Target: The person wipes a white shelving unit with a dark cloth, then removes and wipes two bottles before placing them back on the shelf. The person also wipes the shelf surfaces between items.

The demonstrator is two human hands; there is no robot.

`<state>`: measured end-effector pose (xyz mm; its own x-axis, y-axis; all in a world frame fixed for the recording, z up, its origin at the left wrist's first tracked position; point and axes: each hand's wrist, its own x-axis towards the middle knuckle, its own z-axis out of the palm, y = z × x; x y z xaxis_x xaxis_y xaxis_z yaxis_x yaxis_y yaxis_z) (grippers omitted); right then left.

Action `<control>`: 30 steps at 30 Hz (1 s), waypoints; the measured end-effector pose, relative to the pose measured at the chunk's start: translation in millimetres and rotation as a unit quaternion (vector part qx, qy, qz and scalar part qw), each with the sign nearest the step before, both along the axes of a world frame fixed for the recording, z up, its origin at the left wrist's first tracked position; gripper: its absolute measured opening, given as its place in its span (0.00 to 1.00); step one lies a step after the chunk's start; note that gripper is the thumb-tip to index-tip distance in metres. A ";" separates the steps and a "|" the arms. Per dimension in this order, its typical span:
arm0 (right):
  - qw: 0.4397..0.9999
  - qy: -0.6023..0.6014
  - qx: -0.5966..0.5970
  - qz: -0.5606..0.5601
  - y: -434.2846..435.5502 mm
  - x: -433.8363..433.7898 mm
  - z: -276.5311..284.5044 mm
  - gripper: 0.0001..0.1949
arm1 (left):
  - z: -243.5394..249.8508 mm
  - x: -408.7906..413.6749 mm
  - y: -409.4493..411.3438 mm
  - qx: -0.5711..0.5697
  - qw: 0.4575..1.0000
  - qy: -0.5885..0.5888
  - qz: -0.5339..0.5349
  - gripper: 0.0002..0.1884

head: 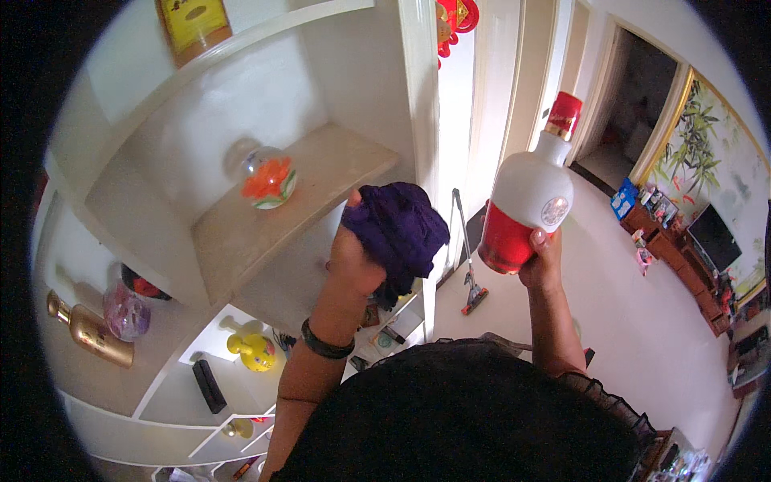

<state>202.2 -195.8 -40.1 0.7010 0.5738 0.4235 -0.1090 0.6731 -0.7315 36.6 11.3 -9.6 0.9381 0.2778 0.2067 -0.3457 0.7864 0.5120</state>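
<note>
My left hand (356, 262) grips a bunched dark purple cloth (397, 226) in front of the shelf unit. Out to the right, my right hand (544, 259) holds a white and red bottle (530, 193) with a red cap, gripping it near its base. The bottle tilts slightly and bears a round silvery emblem. On the shelf board (337, 162) beyond the cloth sits a round glass ornament (269, 179) with an orange flower design. The cloth hides most of my left fingers.
Lower shelves hold a gold bottle (99, 337), a purple glass ball (127, 313), a yellow gourd-shaped vase (253, 352) and a black box (209, 385). A yellow box (196, 27) stands above. A mop (467, 259) stands on the floor; a television (715, 237) is far right.
</note>
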 end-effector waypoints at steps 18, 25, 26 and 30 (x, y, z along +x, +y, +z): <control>0.896 -0.343 -0.190 -0.210 15.0 -41.2 5.7 0.55 | 43.7 16.1 -44.4 0.558 0.764 -0.037 0.321 0.56; 0.939 -0.269 -0.168 0.133 17.9 -48.3 3.6 0.59 | 52.1 7.6 -20.0 0.508 0.852 0.022 0.121 0.43; 0.942 -0.200 -0.141 0.228 18.6 -51.0 0.1 0.62 | 52.0 7.3 -18.9 0.444 0.894 0.018 0.054 0.42; 0.917 -0.098 -0.128 0.364 24.3 -50.1 -3.5 0.68 | 48.3 1.8 -21.0 0.435 0.889 -0.018 0.140 0.38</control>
